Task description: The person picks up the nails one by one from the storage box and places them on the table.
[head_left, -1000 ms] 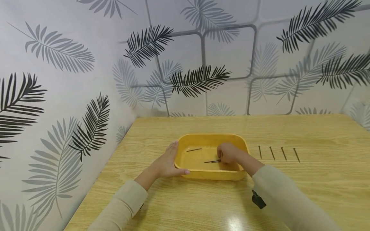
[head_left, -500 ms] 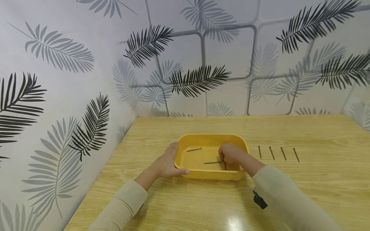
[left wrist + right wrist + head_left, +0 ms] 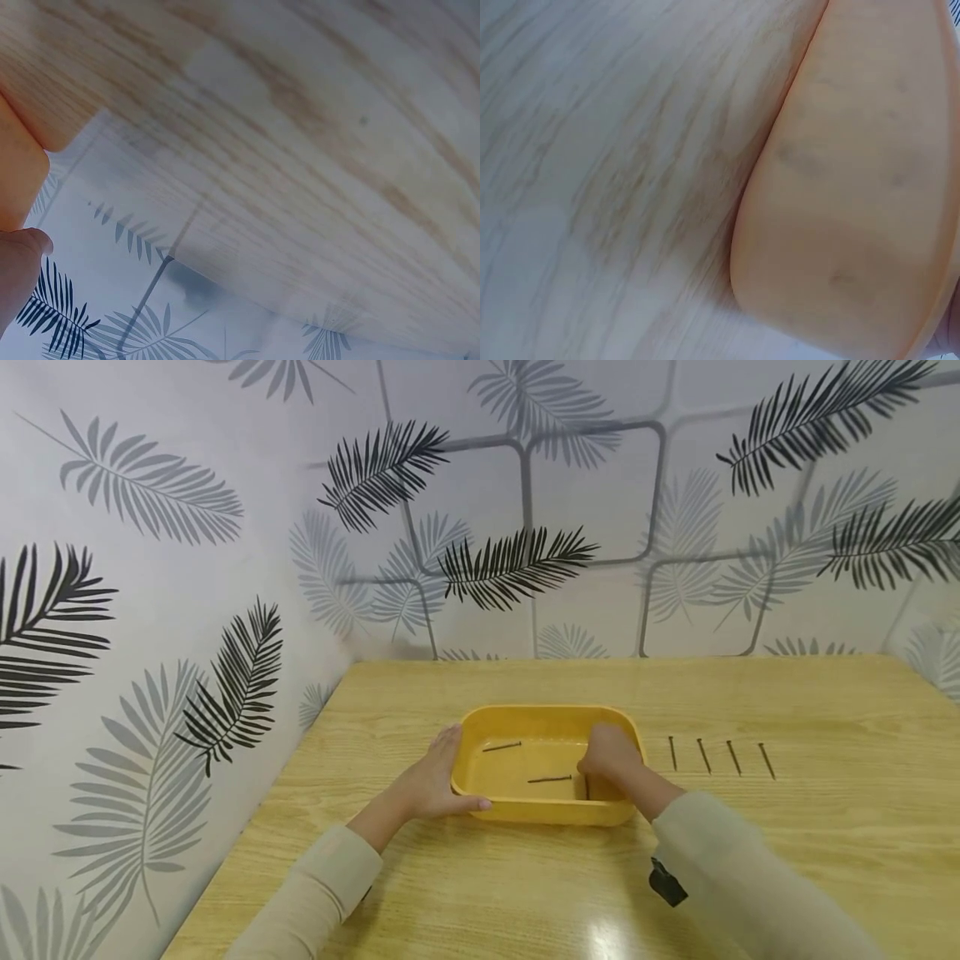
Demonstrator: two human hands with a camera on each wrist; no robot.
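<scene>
A yellow plastic tray (image 3: 517, 812) stands on the table in the head view. My left hand (image 3: 431, 783) holds it at its left end, thumb along the front rim and fingers against the side wall. My right hand (image 3: 611, 753) reaches inside the right end with curled fingers, pinching a nail (image 3: 587, 787) that shows partly below them; the fingertips are hidden. Two loose nails lie on the tray floor, one nail (image 3: 550, 779) near the middle and another nail (image 3: 502, 747) farther left. The right wrist view is largely filled by the tray's outer wall (image 3: 847, 172).
Several nails (image 3: 703, 756) lie in a spaced row on the wood-grain table (image 3: 840, 835), right of the tray. Behind the table and on its left rise walls (image 3: 585, 510) with a leaf pattern. A black device (image 3: 666, 883) sits under the right sleeve.
My right hand has moved slightly right inside the tray. One of the two nails that lay together by it is now in its fingers, turned upright in view. The left hand stays put.
</scene>
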